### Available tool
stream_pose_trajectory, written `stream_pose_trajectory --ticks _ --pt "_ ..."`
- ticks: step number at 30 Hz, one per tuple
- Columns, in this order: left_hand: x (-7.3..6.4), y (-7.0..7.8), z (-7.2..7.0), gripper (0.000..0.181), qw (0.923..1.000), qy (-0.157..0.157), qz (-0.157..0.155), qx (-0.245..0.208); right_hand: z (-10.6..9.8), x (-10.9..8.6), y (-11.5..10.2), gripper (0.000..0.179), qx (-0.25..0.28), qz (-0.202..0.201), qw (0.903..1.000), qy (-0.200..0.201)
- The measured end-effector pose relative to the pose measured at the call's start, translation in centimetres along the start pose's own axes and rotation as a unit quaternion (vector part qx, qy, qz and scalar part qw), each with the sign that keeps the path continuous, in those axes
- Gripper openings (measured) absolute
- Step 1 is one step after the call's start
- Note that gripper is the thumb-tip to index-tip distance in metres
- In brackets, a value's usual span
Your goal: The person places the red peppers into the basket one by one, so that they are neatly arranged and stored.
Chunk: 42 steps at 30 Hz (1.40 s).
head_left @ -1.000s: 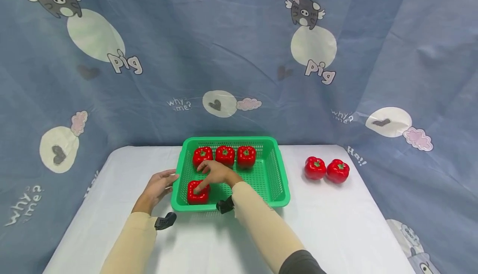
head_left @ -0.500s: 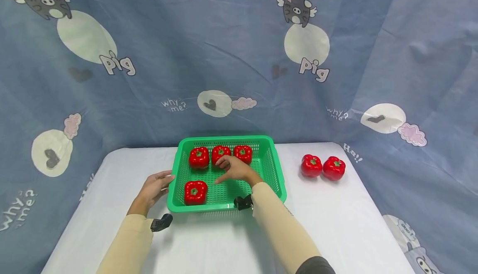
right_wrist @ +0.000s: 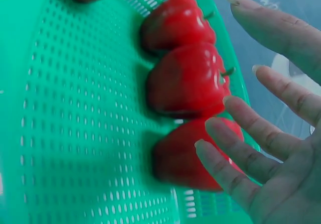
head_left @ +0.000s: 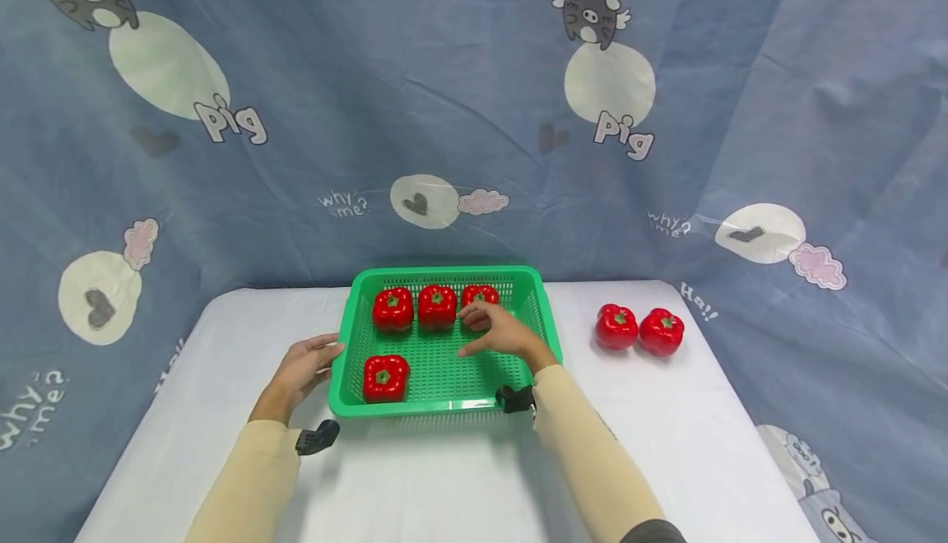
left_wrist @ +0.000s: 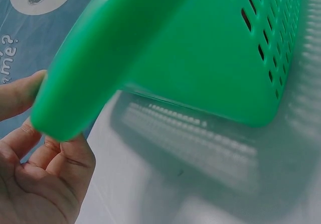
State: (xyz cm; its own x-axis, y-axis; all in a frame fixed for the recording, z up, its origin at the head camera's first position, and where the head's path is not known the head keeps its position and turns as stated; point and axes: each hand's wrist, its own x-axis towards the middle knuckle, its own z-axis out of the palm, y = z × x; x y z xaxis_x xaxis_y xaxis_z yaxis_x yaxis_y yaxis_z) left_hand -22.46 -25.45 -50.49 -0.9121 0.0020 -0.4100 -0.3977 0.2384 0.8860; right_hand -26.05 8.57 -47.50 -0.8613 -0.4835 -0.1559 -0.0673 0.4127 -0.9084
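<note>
A green plastic basket (head_left: 444,408) with slotted walls sits on the white table, with several red bell peppers inside. Three of these line its back wall, and a front-left bell pepper (head_left: 386,378) stands apart from them. At the basket's left side my left hand (head_left: 304,368) holds the rim, thumb on one side and fingers on the other, as the left wrist view shows. My right hand (head_left: 499,331) hovers over the basket with spread, empty fingers. It partly covers the back-right bell pepper (head_left: 479,294) in the head view.
Two more red bell peppers, a nearer-to-basket one (head_left: 616,327) and an outer one (head_left: 662,331), rest side by side on the table (head_left: 666,428) right of the basket. A blue printed curtain (head_left: 459,115) hangs behind the table.
My right hand has let go of the front-left bell pepper and moved right across the basket. That pepper stays where it was, and my left hand keeps its hold on the rim.
</note>
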Motion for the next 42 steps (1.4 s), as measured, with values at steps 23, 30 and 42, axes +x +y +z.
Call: stream_pose_trajectory --ticks 23,30,42 --pt "0.2 -0.2 -0.4 0.056 0.9999 -0.005 -0.010 -0.013 -4.2 -4.5 1.6 0.059 0.022 -0.023 0.9989 0.035" --pt "0.4 -0.4 -0.4 0.057 0.9999 -0.006 -0.007 -0.008 -5.4 -5.4 3.2 0.059 0.022 -0.047 0.9979 0.039" --pt "0.5 -0.2 0.0 0.057 0.9998 -0.007 -0.008 -0.016 -7.7 -7.8 4.0 0.065 0.018 -0.009 0.9941 0.106"
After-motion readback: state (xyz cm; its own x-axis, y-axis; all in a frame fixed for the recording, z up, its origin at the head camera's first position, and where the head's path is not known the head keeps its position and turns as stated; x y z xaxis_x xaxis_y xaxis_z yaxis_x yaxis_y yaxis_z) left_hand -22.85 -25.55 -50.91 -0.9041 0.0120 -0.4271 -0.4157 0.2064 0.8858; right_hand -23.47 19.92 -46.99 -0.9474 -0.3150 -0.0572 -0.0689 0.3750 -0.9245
